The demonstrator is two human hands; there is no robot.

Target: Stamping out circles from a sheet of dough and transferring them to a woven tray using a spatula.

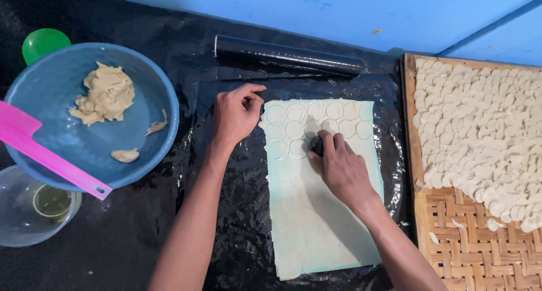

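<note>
Head view: dough sheet (316,223) laid long axis near-far on worktop (226,223). Right hand (339,167) closed on small dark cutter (316,146), pressed at far end. Left hand (236,113) loosely curled, empty, pinning far-left corner.

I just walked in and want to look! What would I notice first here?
Probably the pale dough sheet in the middle, stamped with circles, where the right hand presses a small dark cutter and the left hand steadies the sheet's corner. Next, the woven tray on the right heaped with dough rounds, and the blue bowl on the left.
</note>
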